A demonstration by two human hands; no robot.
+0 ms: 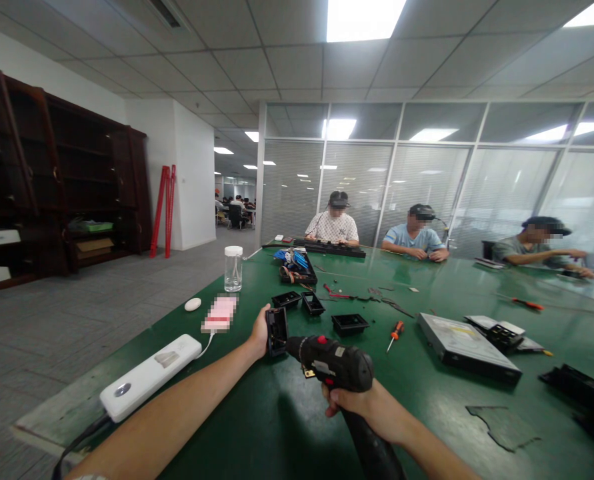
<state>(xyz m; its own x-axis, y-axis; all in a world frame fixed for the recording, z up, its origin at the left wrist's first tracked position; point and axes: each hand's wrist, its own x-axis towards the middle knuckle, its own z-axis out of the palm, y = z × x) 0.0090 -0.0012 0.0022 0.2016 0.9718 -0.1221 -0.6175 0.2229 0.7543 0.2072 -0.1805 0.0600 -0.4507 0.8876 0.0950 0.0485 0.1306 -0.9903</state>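
Observation:
My left hand (261, 331) grips a black plastic housing (277, 332) by its left side, holding it tilted up above the green table. My right hand (353, 402) is wrapped round the grip of a black and red cordless drill (334, 362). The drill's nose points left into the open face of the housing; whether the bit touches it I cannot tell. Just beyond lie more black plastic housings: one rectangular frame (350, 325), another frame (313, 303) and a third (286, 299). An orange-handled screwdriver (397, 331) rests to the right of them.
A white power strip (151, 377), a clear jar (233, 270) and a white oval object (193, 305) stand on the left. At right lie a metal disc drive (467, 347) and black parts (581, 397). A tray of batteries and wires (297, 265) sits farther back. Several people work across the table.

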